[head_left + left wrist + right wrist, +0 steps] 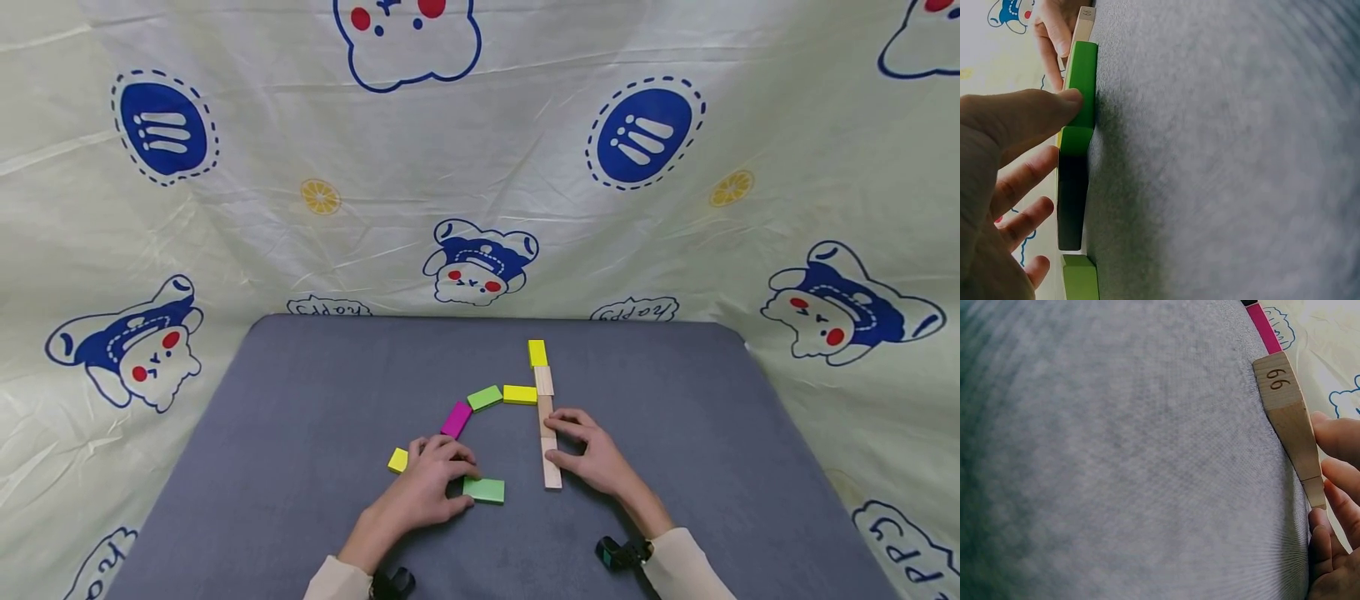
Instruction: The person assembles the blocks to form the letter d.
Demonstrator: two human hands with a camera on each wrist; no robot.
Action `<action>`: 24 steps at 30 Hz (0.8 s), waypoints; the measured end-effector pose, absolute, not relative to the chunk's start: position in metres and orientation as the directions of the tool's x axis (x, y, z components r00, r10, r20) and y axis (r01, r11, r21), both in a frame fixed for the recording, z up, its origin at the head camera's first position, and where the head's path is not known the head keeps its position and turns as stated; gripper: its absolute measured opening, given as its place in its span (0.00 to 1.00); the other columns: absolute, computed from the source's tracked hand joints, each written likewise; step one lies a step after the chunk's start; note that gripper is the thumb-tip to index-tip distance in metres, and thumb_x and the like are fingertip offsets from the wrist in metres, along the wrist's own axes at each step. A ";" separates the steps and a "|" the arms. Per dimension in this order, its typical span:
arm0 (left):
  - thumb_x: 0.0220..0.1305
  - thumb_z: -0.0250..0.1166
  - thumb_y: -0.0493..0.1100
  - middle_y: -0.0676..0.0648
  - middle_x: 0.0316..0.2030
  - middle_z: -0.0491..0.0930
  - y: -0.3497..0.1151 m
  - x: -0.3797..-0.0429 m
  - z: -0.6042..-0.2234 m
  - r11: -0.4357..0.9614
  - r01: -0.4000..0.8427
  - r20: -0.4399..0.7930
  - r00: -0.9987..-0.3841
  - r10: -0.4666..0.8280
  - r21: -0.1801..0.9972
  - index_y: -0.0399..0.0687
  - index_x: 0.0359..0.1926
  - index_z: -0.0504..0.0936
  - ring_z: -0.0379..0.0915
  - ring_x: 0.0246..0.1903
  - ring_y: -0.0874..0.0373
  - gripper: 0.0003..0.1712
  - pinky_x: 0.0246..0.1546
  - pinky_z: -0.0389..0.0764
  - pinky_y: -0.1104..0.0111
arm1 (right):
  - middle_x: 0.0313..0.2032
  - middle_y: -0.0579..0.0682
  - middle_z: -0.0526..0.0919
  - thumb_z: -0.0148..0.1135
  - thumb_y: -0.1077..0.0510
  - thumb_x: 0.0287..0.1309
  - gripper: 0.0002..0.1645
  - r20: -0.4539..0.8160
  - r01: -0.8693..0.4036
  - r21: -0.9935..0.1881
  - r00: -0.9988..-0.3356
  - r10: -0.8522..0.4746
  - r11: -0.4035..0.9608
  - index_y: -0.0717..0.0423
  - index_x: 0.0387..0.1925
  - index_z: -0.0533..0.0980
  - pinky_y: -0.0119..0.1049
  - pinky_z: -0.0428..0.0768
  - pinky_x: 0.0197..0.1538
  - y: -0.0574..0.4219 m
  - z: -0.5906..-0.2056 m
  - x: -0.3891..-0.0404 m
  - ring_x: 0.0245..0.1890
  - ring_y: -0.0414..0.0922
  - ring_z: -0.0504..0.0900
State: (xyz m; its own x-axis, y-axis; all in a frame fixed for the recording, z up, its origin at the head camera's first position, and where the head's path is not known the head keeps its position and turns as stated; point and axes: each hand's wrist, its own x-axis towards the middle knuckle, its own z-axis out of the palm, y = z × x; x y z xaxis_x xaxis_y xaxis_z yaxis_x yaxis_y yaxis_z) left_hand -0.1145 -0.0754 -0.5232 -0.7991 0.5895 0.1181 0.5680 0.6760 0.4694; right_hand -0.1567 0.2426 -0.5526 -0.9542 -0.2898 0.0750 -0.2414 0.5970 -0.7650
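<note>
In the head view my left hand point(431, 483) pinches the left end of a green wooden block point(487, 491) between thumb and finger; the block lies flat on the table. The left wrist view shows the thumb point(1066, 103) pressed on that block's side. My right hand point(596, 454) rests its thumb and index finger against the right side of a straight row of plain wood blocks point(552, 467). Those blocks lie end to end, with a yellow block point(537, 353) at the far end. The nearest plain block point(1279, 381) bears the number "66" or "99".
Left of the row, a curve runs through a yellow block point(520, 395), a green block point(485, 397) and a magenta block point(456, 419). Another yellow block point(398, 460) shows beside the left hand. A dark block point(1072, 203) appears low in the left wrist view. Grey cloth point(315, 392) covers the table.
</note>
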 end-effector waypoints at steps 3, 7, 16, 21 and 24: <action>0.60 0.77 0.49 0.57 0.52 0.79 -0.077 -0.114 -0.522 0.675 0.565 0.109 -0.799 0.592 0.475 0.59 0.46 0.90 0.67 0.60 0.55 0.13 0.59 0.61 0.46 | 0.64 0.50 0.76 0.76 0.51 0.58 0.31 0.072 -0.238 -0.771 -0.954 -0.291 0.590 0.52 0.63 0.81 0.60 0.71 0.67 0.243 -0.553 -0.157 0.66 0.53 0.72; 0.60 0.76 0.49 0.56 0.53 0.79 -0.078 -0.115 -0.523 0.675 0.568 0.104 -0.795 0.597 0.471 0.60 0.46 0.90 0.66 0.61 0.55 0.13 0.58 0.61 0.47 | 0.64 0.50 0.75 0.75 0.52 0.58 0.31 0.072 -0.238 -0.776 -0.953 -0.294 0.584 0.53 0.63 0.80 0.61 0.70 0.67 0.243 -0.553 -0.157 0.66 0.53 0.72; 0.61 0.75 0.49 0.54 0.55 0.79 -0.076 -0.116 -0.523 0.668 0.580 0.105 -0.786 0.610 0.466 0.61 0.47 0.90 0.66 0.62 0.54 0.12 0.59 0.62 0.47 | 0.64 0.49 0.75 0.75 0.53 0.58 0.31 0.071 -0.234 -0.778 -0.955 -0.288 0.583 0.52 0.63 0.80 0.61 0.70 0.68 0.242 -0.554 -0.157 0.66 0.53 0.72; 0.61 0.74 0.49 0.54 0.57 0.79 -0.076 -0.116 -0.523 0.671 0.572 0.097 -0.790 0.605 0.472 0.62 0.48 0.89 0.66 0.64 0.53 0.13 0.60 0.62 0.46 | 0.63 0.50 0.76 0.75 0.52 0.59 0.30 0.089 -0.251 -0.776 -0.952 -0.294 0.579 0.53 0.63 0.81 0.62 0.70 0.67 0.242 -0.554 -0.156 0.66 0.54 0.73; 0.60 0.75 0.50 0.52 0.59 0.78 -0.079 -0.116 -0.521 0.658 0.567 0.118 -0.794 0.596 0.496 0.61 0.52 0.88 0.65 0.65 0.51 0.18 0.60 0.62 0.45 | 0.63 0.51 0.77 0.75 0.51 0.59 0.30 0.104 -0.265 -0.778 -0.949 -0.298 0.570 0.54 0.62 0.81 0.62 0.70 0.67 0.242 -0.554 -0.156 0.66 0.55 0.73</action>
